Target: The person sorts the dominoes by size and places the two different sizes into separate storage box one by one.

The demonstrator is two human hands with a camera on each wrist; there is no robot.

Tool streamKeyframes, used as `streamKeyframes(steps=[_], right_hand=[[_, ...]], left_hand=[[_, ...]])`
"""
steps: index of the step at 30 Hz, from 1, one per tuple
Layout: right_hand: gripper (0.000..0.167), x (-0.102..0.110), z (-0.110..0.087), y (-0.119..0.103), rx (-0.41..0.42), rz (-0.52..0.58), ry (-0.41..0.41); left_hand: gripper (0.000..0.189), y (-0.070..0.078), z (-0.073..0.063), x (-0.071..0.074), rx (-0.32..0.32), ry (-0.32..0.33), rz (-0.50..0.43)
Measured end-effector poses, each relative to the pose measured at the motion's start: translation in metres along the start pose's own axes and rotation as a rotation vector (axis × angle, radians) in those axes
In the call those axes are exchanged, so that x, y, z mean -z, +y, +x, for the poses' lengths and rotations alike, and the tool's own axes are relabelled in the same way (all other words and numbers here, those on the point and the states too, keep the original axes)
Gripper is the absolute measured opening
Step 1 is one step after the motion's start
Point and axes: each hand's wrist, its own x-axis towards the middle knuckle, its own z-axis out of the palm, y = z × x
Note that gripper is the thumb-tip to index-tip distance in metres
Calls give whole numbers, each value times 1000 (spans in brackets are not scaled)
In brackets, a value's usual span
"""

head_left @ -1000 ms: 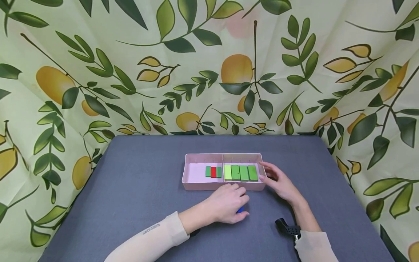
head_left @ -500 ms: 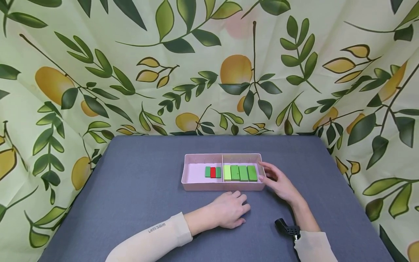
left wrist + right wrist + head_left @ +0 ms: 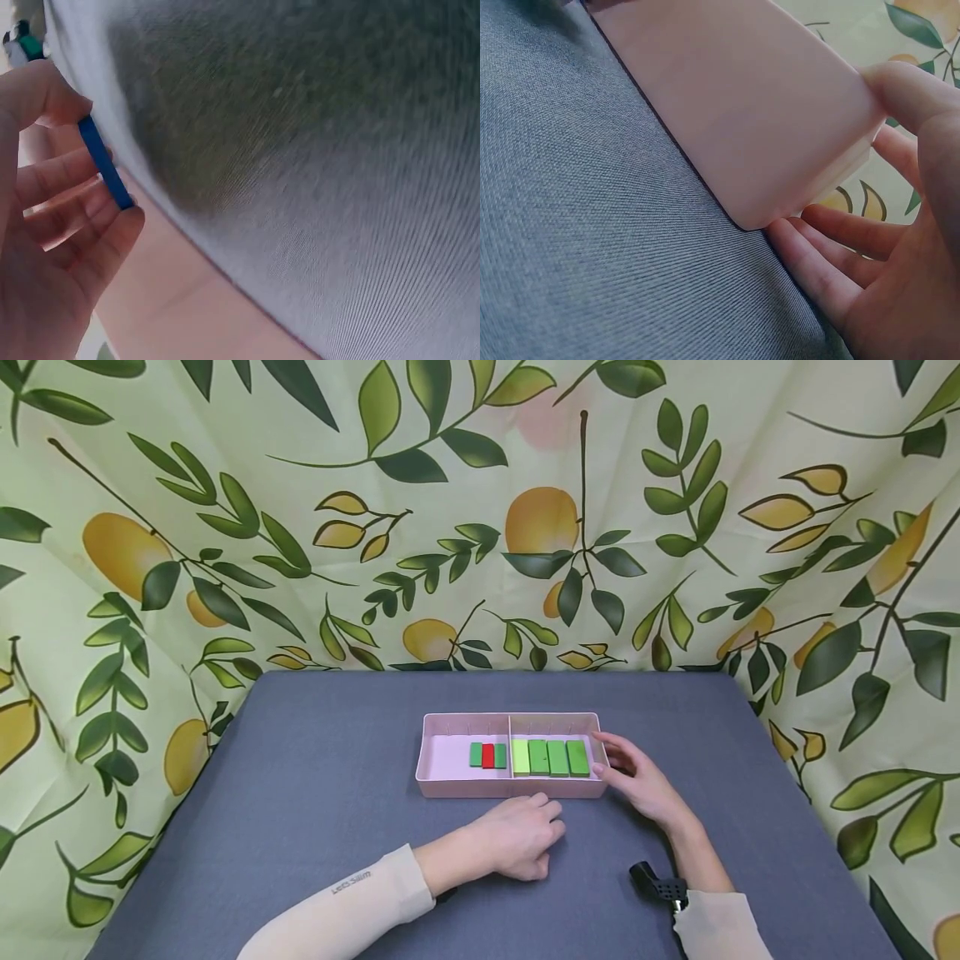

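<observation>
A pink two-compartment box [image 3: 465, 788] sits on the table. Its right compartment holds a row of several green blocks [image 3: 558, 758], the leftmost lighter. Two smaller green blocks [image 3: 476, 755] flank a red block [image 3: 488, 756] beside the divider on the left. In the left wrist view, my left hand [image 3: 60, 195] pinches a thin blue block [image 3: 105, 163] between thumb and fingertip. That block is hidden in the head view, where my left hand [image 3: 519, 838] is just in front of the box. My right hand [image 3: 637, 781] grips the box's right end, with thumb and fingers touching its corner [image 3: 750, 214].
Grey-blue cloth covers the table [image 3: 330, 760]. A curtain [image 3: 300, 527] printed with leaves and fruit hangs behind and at both sides. A black strap with a small device [image 3: 660, 885] is on the right wrist.
My left hand has drawn slightly back from the box's front wall, and the blue block has gone out of sight in the head view. The right hand and the box stay in place.
</observation>
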Motion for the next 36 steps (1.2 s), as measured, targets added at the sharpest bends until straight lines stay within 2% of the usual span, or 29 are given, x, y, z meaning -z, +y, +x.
streamKeyframes(steps=[4, 10, 19, 27, 36], right_hand=[[58, 0, -1, 0, 8, 6, 3], [57, -1, -2, -1, 19, 1, 6], [58, 0, 0, 1, 2, -10, -1], [57, 1, -1, 1, -4, -21, -6], [57, 2, -1, 0, -3, -19, -7]], left_hand=[[22, -6, -3, 9, 4, 55, 3], [18, -16, -10, 27, 30, 103, -32], [15, -36, -27, 48, 84, 208, -76], [16, -56, -40, 56, 144, 262, -105], [16, -82, -44, 60, 176, 296, -125]])
